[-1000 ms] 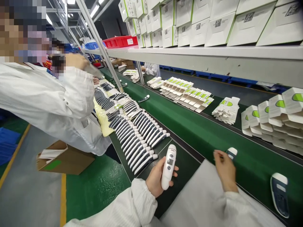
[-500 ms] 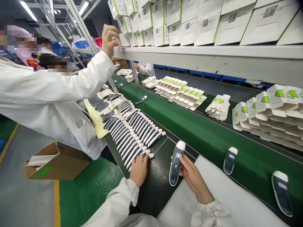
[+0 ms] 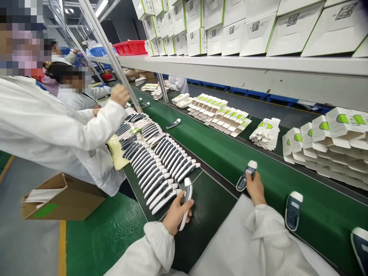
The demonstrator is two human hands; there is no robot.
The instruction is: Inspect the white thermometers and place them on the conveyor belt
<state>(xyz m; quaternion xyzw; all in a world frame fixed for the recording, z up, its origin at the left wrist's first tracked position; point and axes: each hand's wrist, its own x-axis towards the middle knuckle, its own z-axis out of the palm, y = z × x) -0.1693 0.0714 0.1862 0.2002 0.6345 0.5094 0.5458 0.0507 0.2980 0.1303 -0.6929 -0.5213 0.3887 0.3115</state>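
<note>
My left hand (image 3: 177, 213) grips a white and dark blue handheld device (image 3: 186, 197), tilted upright over the dark table, just right of the rows of similar devices (image 3: 156, 172). Farther right, over the green belt, my right hand (image 3: 255, 188) has its fingers on another device (image 3: 243, 178), whose open compartment side faces up. Beyond that hand a device (image 3: 293, 211) lies on the belt, and one more (image 3: 360, 245) is cut off by the right edge.
Across the green belt (image 3: 212, 143) stand flattened and opened cartons (image 3: 266, 132). A metal shelf (image 3: 230, 65) with white boxes runs overhead. At left are a co-worker's sleeve (image 3: 71, 126) and a cardboard box (image 3: 77, 199). White sheeting (image 3: 227, 237) lies before me.
My left hand has lifted a device off the rows. My right hand has moved right and forward to the belt with its device. Belt devices shifted right; the co-worker's hand came down from the shelf.
</note>
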